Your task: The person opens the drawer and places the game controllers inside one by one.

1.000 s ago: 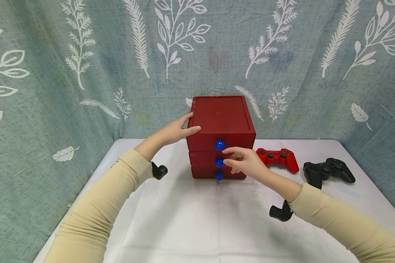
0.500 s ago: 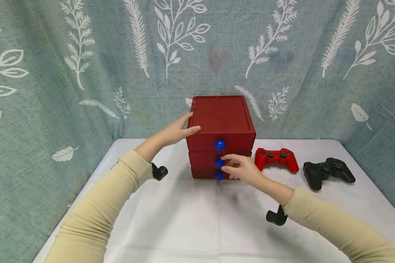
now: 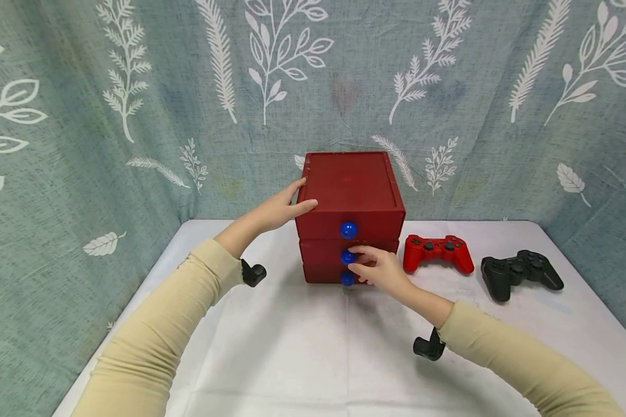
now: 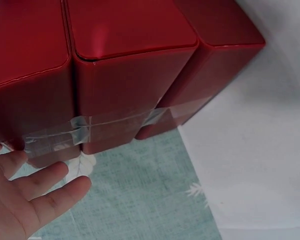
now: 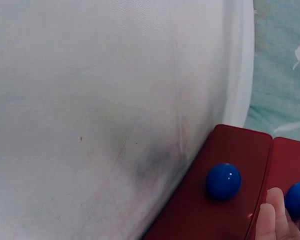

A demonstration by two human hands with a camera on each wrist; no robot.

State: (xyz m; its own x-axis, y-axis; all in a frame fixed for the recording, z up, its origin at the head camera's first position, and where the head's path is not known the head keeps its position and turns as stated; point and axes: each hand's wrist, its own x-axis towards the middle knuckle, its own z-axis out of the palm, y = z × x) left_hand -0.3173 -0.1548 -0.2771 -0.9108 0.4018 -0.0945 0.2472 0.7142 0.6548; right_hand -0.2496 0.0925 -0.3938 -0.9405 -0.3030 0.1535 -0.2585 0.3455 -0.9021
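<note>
A red three-drawer cabinet [image 3: 346,182] stands at the far middle of the table, a round blue knob on each drawer front. The thumb and index finger of my right hand [image 3: 386,272] pinch the middle knob [image 3: 347,257] from its right. Above it the top knob [image 3: 348,230] is uncovered, and the bottom knob [image 5: 223,181] shows whole in the right wrist view. My left hand [image 3: 279,209] rests at the cabinet's upper left edge, thumb on top. In the left wrist view its fingers [image 4: 60,200] reach out straight by the cabinet's side, where clear tape [image 4: 97,128] runs across.
To the right of the cabinet lie a red game controller [image 3: 438,253] and a black game controller [image 3: 521,271]. A white cloth [image 3: 271,359] covers the table. Behind hangs a green leaf-patterned curtain [image 3: 344,75], close to the cabinet's back.
My right hand has moved down and left from near the upper two knobs, and its fingertips now sit around the middle knob. The left hand and the cabinet have stayed put.
</note>
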